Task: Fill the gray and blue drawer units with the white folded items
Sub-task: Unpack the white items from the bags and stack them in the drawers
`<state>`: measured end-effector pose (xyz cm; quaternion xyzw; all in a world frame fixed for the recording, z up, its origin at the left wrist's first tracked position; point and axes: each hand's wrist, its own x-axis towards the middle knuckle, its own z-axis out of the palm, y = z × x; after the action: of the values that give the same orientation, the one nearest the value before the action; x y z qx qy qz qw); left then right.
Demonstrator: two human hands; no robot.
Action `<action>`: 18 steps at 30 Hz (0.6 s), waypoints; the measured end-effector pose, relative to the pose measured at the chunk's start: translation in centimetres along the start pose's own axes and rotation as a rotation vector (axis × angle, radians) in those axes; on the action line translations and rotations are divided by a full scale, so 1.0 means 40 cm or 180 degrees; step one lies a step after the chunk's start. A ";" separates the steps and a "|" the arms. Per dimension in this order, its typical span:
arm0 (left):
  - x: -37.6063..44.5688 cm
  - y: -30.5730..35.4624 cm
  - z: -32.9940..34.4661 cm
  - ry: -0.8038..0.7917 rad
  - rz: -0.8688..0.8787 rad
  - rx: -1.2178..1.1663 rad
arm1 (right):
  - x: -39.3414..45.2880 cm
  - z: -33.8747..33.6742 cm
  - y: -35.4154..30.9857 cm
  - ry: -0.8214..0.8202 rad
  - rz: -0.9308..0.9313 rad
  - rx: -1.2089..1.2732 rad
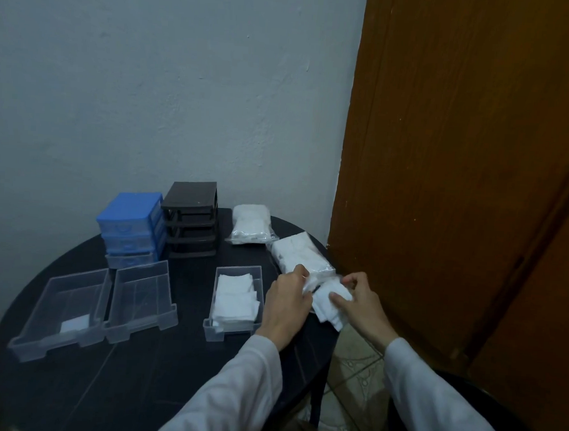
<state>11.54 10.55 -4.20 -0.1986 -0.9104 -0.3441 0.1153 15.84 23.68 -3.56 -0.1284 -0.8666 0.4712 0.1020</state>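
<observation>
On the dark round table a blue drawer unit stands beside a dark gray drawer frame with no drawers in it. Three clear drawers lie in front: the left one holds one white folded item, the middle one is bare, the right one is packed with white folded items. My left hand grips the open end of a clear plastic bag of white items. My right hand pinches a bunch of white folded items at the bag's mouth.
A second sealed bag of white items lies at the back of the table. A brown wooden door stands close on the right, and the table's right edge drops to a tiled floor. A dark chair rim is under my right arm.
</observation>
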 end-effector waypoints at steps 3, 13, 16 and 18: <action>-0.001 0.002 0.000 0.0015 0.0005 -0.0018 | 0.000 -0.002 -0.003 0.0017 0.0018 0.0001; -0.002 0.011 -0.010 0.0009 -0.0007 -0.0090 | 0.007 -0.075 0.004 0.0049 0.0017 -0.0162; -0.005 0.015 -0.017 -0.0050 -0.0013 -0.0234 | 0.008 -0.106 -0.011 0.0041 -0.0040 -0.0019; -0.007 0.017 -0.026 -0.0080 -0.0006 -0.0343 | 0.009 -0.119 -0.026 0.0069 -0.0109 0.0028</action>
<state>12.18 10.25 -3.14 -0.2079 -0.8922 -0.3901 0.0927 16.79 27.03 -0.11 -0.1182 -0.8655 0.4718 0.1199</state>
